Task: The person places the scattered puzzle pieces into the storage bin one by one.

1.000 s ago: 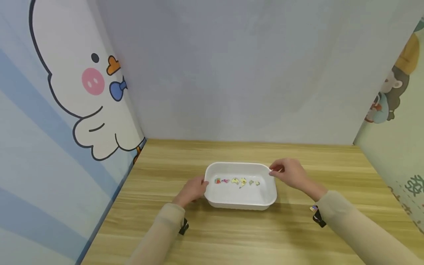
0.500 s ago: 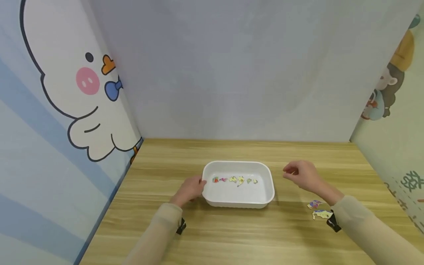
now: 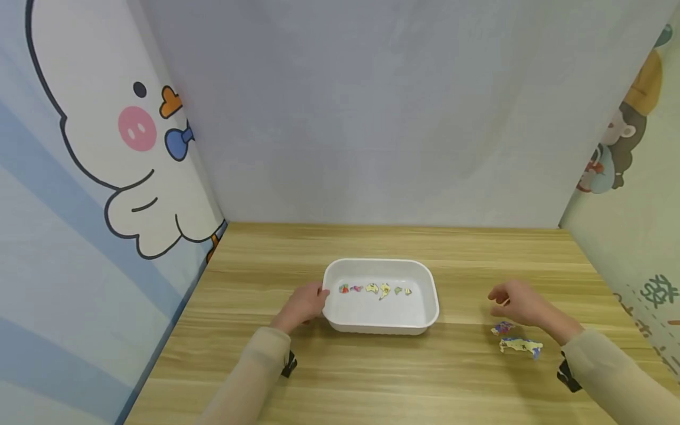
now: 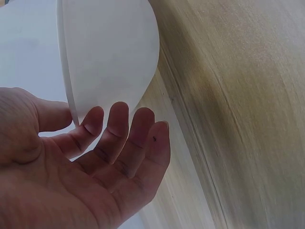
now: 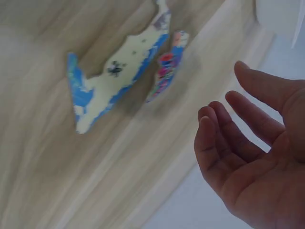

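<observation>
My left hand (image 3: 303, 306) pinches the left rim of a white plastic tray (image 3: 379, 314) between thumb and index finger. In the left wrist view its other fingers curve loosely beside the tray's outer wall (image 4: 109, 52). A row of several small, irregular flat pieces (image 3: 372, 288) lies inside the tray. My right hand (image 3: 519, 302) hovers over the table on the right, fingers parted and holding nothing. Just below it lie a small purple-and-pink flat piece (image 3: 502, 328) and a longer cream-and-blue flat piece (image 3: 520, 345) with a jagged outline, both on the wood.
The wood-grain table (image 3: 382, 378) reaches back to a plain grey wall (image 3: 372, 118). On the left stands a wall with a cartoon duck (image 3: 106, 118); a pale green printed wall (image 3: 648, 236) rises on the right.
My right hand has left the tray's right rim and moved right and down toward the loose pieces, its fingers parting. Both table pieces have come into view. My left hand stays on the tray.
</observation>
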